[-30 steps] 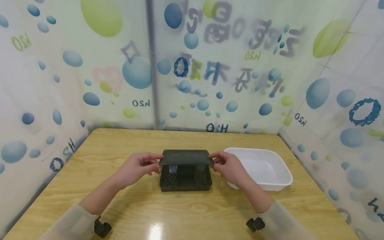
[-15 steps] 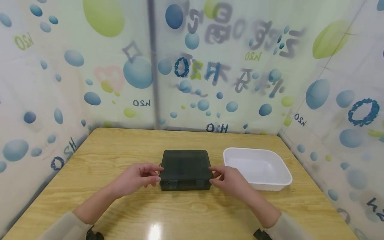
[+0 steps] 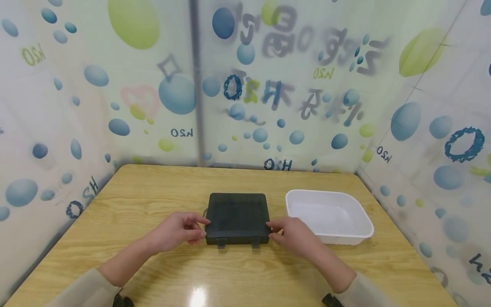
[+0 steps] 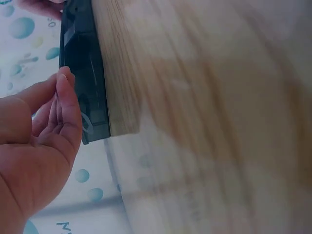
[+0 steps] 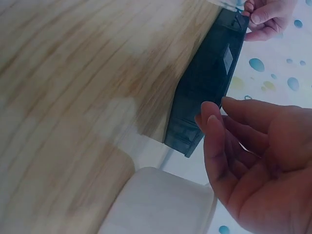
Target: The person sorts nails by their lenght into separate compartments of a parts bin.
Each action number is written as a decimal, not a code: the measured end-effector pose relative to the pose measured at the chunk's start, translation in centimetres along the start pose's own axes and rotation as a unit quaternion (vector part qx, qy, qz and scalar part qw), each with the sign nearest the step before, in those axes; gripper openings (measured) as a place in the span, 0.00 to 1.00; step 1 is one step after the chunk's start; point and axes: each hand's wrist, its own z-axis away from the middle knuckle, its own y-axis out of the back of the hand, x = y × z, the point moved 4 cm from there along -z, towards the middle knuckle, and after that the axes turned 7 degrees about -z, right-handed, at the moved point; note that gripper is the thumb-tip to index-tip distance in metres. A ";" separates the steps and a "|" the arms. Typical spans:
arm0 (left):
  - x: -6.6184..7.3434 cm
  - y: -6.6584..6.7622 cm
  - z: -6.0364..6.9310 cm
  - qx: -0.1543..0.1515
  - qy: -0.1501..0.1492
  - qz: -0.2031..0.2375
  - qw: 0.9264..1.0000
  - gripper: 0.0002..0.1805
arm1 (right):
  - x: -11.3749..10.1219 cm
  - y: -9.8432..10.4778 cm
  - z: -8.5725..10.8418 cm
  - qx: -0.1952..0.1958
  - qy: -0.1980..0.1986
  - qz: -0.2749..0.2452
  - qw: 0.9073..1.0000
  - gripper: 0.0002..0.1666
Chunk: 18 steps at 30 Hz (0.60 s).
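A dark, see-through plastic storage case (image 3: 238,214) lies flat on the table with its lid down. Two latches (image 3: 221,243) stick out from its front edge in the head view. My left hand (image 3: 175,231) is at the case's left side, index fingertip on the lid's edge and thumb just below. At the opposite side my right hand (image 3: 294,238) pinches the lid's edge near the front corner. The left wrist view has the left fingertips (image 4: 65,78) meeting at the lid's rim. Thin sticks seen inside earlier are now hidden under the lid.
A white plastic tub (image 3: 330,235) stands right of the case, close behind the right hand. The wooden table (image 3: 165,187) is bounded by patterned curtain walls (image 3: 238,140) at the back and sides. A small dark camera (image 3: 332,300) sits on the right wrist.
The lid, raised a second ago with sticks visible inside, has come down over the case. Both hands moved down and toward the front with it. The latches now point forward.
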 end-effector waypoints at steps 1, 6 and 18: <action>0.0 -0.1 0.0 0.001 0.001 0.001 1.000 0.22 | -0.1 0.0 0.0 0.000 0.004 0.004 1.000 0.20; 0.1 -0.2 -0.2 0.006 0.004 0.002 1.000 0.22 | -0.4 -0.1 0.1 0.005 0.020 0.016 1.000 0.20; 0.8 0.1 -1.0 0.046 -0.062 -0.164 0.983 0.37 | -1.3 0.5 -0.4 -0.006 0.069 -0.020 0.997 0.35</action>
